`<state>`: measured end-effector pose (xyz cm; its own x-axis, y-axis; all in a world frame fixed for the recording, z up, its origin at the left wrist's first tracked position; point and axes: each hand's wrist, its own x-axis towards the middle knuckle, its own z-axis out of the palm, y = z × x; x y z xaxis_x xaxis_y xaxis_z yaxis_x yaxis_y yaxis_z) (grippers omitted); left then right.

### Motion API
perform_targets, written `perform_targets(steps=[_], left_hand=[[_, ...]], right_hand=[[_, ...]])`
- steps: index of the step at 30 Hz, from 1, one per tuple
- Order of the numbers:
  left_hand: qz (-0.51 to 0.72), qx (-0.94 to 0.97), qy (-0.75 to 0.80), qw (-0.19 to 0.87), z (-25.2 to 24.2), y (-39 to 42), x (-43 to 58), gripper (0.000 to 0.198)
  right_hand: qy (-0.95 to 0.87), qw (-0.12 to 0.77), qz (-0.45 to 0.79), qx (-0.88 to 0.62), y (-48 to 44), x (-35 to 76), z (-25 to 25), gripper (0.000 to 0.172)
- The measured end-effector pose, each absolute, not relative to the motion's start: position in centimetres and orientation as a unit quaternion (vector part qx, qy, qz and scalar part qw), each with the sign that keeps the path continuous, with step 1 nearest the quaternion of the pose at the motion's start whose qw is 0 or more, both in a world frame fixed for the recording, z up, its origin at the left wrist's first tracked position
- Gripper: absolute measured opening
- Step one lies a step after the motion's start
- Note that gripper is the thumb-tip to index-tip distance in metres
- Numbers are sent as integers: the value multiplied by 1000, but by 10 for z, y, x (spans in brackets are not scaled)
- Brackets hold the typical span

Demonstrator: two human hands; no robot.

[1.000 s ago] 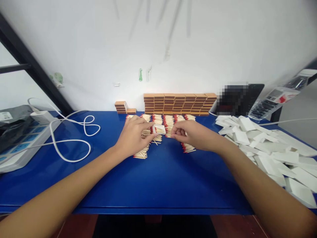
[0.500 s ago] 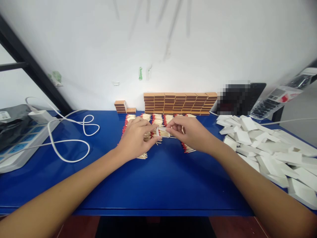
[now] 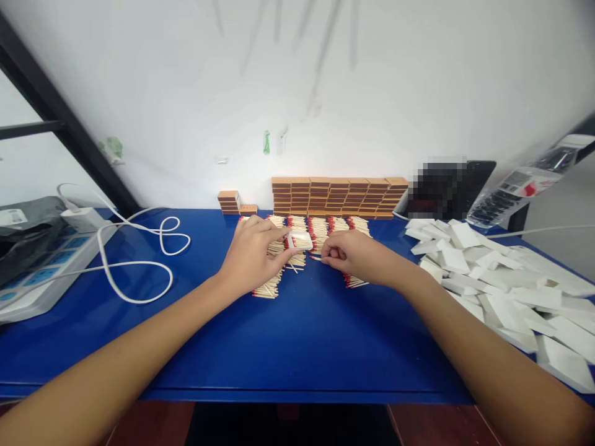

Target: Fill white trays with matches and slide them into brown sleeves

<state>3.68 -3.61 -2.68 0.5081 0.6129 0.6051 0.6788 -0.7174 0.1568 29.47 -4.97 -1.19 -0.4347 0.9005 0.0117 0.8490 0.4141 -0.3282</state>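
My left hand (image 3: 253, 254) pinches a small white matchbox tray (image 3: 303, 240) between thumb and fingers, tilted above the matches. Some matches lie inside the tray. My right hand (image 3: 356, 255) is closed just right of it, with its fingertips pinched on a match (image 3: 316, 257); the rest of its grip is hidden. Beneath and behind both hands lie rows of red-tipped matches (image 3: 318, 232) on the blue table (image 3: 297, 347). A further bunch of matches (image 3: 266, 289) shows below my left hand.
Stacked brown matchboxes (image 3: 339, 195) line the wall, with a smaller stack (image 3: 229, 202) to their left. White empty trays (image 3: 506, 297) heap at the right, near a plastic bottle (image 3: 515, 179) and a dark tablet-like device (image 3: 478, 179). Leftward are a white cable (image 3: 139, 301) and power strip (image 3: 60, 266).
My right hand has drawn slightly away from the tray and lowered, its fingers curling. The tray has tipped so its inside shows more. The camera view has shifted slightly.
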Motion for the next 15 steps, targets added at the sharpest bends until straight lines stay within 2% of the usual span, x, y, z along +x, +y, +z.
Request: perform_targets(steps=[7,11,15], left_hand=[[-314,-871,-376,44,-29,-34,36,37],[-312,-873,-374,44,-30,-34,36,39],[-305,-886,-348,5,-30,-38,39,41]], right_hand=[[-835,94,187,-509,-53,302,-10,9],[-828,174,232,-480,-58,304,-2,16],[-831,242,182,-466,-59,297,1,18]])
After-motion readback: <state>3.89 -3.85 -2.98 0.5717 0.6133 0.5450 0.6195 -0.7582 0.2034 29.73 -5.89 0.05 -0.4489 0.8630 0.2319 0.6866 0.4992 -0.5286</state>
